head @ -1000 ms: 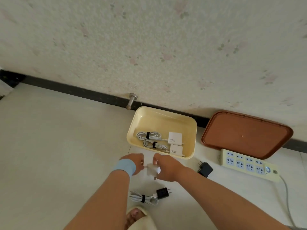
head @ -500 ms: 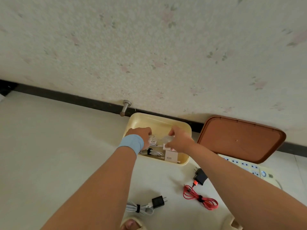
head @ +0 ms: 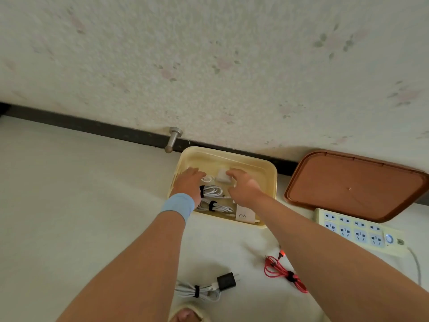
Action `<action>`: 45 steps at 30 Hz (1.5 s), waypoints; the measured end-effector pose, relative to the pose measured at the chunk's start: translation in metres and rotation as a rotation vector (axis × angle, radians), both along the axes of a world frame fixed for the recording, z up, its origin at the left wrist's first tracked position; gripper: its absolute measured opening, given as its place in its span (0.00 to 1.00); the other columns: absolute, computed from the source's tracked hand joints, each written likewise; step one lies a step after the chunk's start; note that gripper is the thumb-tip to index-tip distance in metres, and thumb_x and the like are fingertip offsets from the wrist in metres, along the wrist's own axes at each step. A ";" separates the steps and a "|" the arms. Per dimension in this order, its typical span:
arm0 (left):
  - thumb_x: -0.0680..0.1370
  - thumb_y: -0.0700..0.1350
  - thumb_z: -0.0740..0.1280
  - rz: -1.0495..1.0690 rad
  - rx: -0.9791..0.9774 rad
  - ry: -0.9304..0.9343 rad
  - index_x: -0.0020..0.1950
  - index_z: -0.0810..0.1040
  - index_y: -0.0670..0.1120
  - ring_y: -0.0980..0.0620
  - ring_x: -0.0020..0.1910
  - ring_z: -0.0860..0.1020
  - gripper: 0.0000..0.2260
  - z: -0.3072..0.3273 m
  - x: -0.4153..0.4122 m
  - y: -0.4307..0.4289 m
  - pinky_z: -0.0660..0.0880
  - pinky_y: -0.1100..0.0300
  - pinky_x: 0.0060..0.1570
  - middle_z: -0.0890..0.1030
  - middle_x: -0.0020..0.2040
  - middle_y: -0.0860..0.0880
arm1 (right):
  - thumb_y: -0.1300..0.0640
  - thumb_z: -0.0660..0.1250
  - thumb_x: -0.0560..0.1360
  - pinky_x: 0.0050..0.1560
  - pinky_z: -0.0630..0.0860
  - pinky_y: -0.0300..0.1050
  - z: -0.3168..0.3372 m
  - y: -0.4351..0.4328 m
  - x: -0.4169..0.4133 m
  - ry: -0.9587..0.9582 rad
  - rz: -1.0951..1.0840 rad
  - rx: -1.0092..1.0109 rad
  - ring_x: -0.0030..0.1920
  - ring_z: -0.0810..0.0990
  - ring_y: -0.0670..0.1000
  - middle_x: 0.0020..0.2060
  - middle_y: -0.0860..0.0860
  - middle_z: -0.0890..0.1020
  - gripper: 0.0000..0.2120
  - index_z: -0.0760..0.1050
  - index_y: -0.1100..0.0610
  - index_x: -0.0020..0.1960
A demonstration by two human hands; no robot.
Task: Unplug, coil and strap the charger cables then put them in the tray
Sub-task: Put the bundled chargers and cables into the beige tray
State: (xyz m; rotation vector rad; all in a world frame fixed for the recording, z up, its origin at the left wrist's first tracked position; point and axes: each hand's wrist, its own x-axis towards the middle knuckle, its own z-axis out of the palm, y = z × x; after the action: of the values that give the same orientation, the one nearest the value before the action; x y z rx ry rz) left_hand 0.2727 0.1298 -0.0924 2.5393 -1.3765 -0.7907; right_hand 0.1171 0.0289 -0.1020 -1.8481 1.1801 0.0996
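The yellow tray (head: 267,173) sits on the floor against the wall. Both of my hands reach into it. My left hand (head: 189,180), with a blue wristband, lies with its fingers stretched out beside a small white cable coil (head: 208,178). The fingers of my right hand (head: 243,190) are spread just in front of the white charger block (head: 222,175), which rests on the tray floor. Two strapped white coils (head: 212,191) (head: 218,207) and a 90W adapter (head: 245,215) lie nearer in the tray.
On the floor near me lie a black charger (head: 226,281) with a strapped grey cable (head: 197,293) and a strapped red cable (head: 282,273). A power strip (head: 357,231) and a brown tray (head: 355,184) are at the right. A metal door stop (head: 173,139) stands by the wall.
My hands carried the white charger and its coil from the floor into the yellow tray, then set them down at the back. The fingers have spread apart.
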 end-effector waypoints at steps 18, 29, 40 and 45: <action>0.79 0.40 0.58 -0.103 0.011 0.029 0.53 0.76 0.52 0.50 0.48 0.74 0.10 0.031 -0.058 0.056 0.72 0.58 0.48 0.77 0.54 0.52 | 0.57 0.61 0.77 0.57 0.76 0.50 0.036 0.097 -0.046 0.202 0.756 -0.237 0.58 0.79 0.57 0.62 0.50 0.78 0.16 0.79 0.52 0.62; 0.76 0.41 0.62 -0.265 0.537 0.147 0.62 0.76 0.56 0.50 0.59 0.77 0.17 0.007 -0.093 0.096 0.75 0.56 0.59 0.77 0.63 0.53 | 0.55 0.66 0.81 0.44 0.69 0.51 -0.004 0.157 -0.077 0.508 0.959 -0.323 0.57 0.79 0.61 0.61 0.57 0.74 0.18 0.71 0.58 0.69; 0.73 0.55 0.72 -0.441 0.664 0.084 0.72 0.69 0.58 0.48 0.66 0.74 0.28 -0.002 -0.113 0.071 0.70 0.54 0.66 0.74 0.69 0.54 | 0.54 0.65 0.81 0.54 0.75 0.53 0.008 0.099 -0.130 0.257 0.492 -0.081 0.54 0.78 0.57 0.57 0.53 0.78 0.09 0.71 0.53 0.60; 0.77 0.53 0.67 -0.503 0.596 0.104 0.67 0.75 0.53 0.46 0.59 0.78 0.18 0.010 -0.136 0.049 0.74 0.55 0.56 0.80 0.62 0.50 | 0.55 0.65 0.74 0.59 0.74 0.49 0.022 0.076 -0.159 0.277 0.502 -0.245 0.58 0.76 0.52 0.57 0.48 0.78 0.18 0.74 0.49 0.63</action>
State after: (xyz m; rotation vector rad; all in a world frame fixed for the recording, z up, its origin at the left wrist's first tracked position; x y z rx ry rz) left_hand 0.1372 0.1783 -0.0825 2.4848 -2.0221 -1.6055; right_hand -0.0418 0.1053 -0.0796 -2.3759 0.9103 0.5268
